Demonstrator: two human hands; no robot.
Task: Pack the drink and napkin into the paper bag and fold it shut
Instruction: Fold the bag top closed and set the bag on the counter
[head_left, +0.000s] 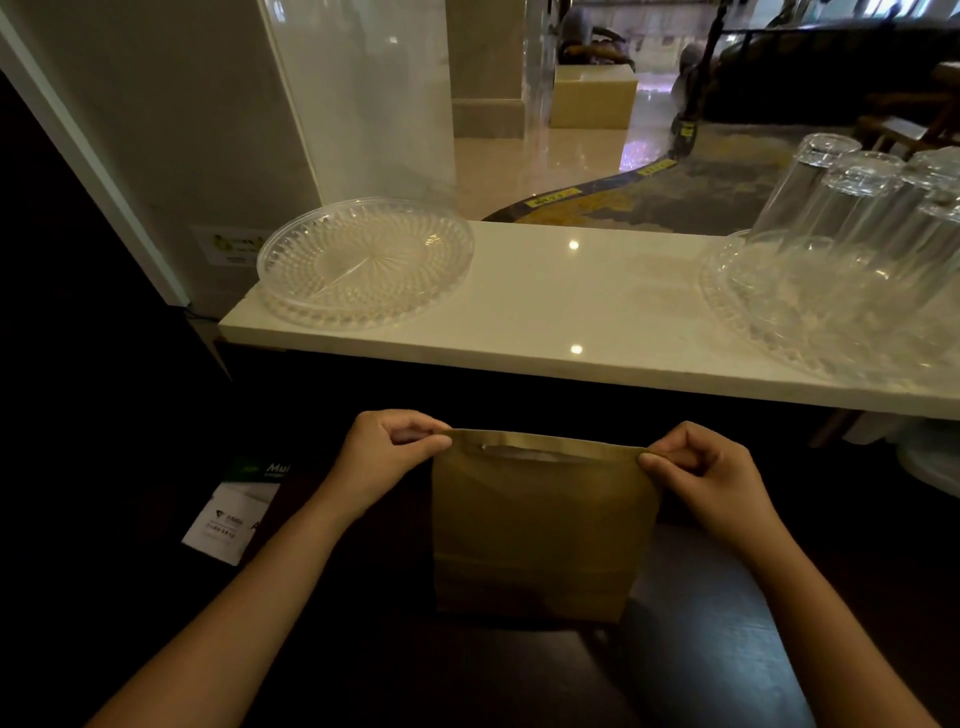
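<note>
Now both hands, left and right, are pinching the bag's top corners, grip clamped on paper, bag standing on the dark desk below the white ledge. Uneven pulling risks tearing or tipping it.

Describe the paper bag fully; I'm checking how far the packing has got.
The paper bag is plain brown paper, standing upright on a dark surface below the white counter. Its top looks flattened, with a slot-like handle cut-out near the edge. The left hand and right hand pinch its upper corners. Contents are hidden.
</note>
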